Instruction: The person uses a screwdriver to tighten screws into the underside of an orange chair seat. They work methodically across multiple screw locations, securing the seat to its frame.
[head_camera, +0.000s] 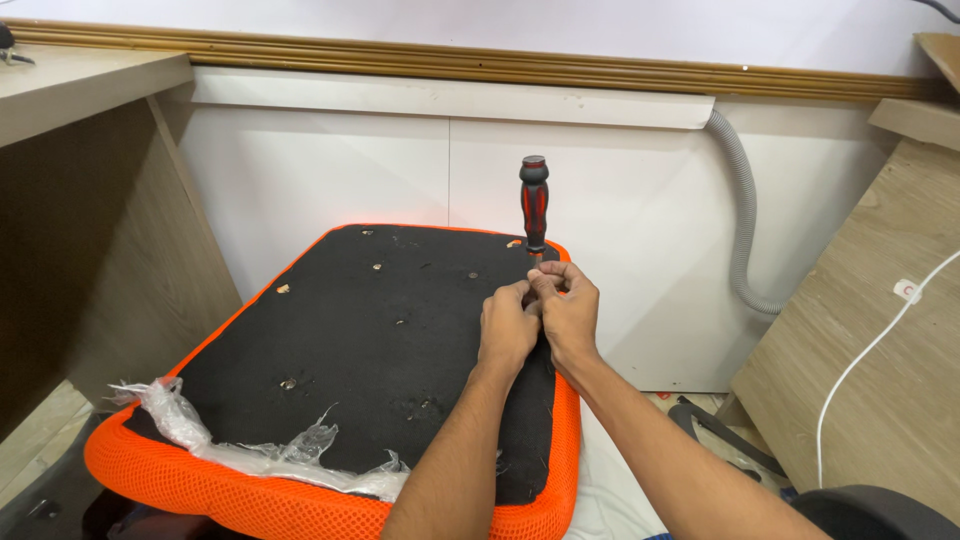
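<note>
Both hands, left hand (507, 325) and right hand (567, 305), pinch tight around the upright screwdriver (534, 205) on the orange seat cushion (330, 350).

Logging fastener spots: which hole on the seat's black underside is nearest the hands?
The hole just left of the hands, near the upright screwdriver; the other holes sit farther left or nearer the camera.

Screwdriver (534, 205): red-and-black grip, standing upright with handle up, at the far right corner of your seat cushion (390, 340); its lower shaft is hidden behind your fingers. Seat cushion: lying upside down, black fabric underside up (several small fittings dotted across it), orange mesh edging all round, torn clear plastic clinging to its near edge.
</note>
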